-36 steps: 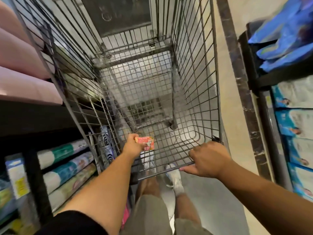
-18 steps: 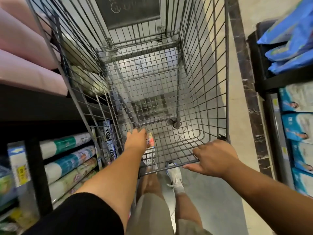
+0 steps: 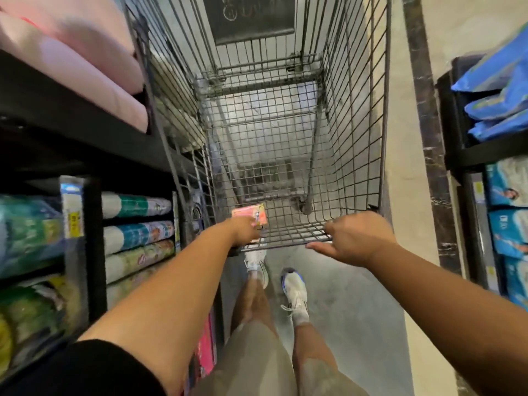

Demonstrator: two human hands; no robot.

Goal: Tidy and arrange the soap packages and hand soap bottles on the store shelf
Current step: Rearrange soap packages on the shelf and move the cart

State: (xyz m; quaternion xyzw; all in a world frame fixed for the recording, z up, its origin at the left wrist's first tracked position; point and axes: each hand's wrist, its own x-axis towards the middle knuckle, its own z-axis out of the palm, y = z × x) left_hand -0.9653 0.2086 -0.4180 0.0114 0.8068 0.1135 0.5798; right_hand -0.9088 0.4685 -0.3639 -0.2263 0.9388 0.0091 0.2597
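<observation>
My left hand holds a small pink and orange soap package at the near left corner of a grey wire shopping cart. My right hand grips the cart's near rim at its right corner, fingers curled over the wire. The cart basket has nothing else in it; the floor shows through its mesh.
A black shelf unit stands close on the left with pink packs on top and rolled packs below. Another shelf on the right carries blue packs and blue-white boxes. My legs and white shoes stand behind the cart.
The cart and my view have shifted a little in the aisle. My left hand has turned, so the soap package shows above it again after being mostly hidden.
</observation>
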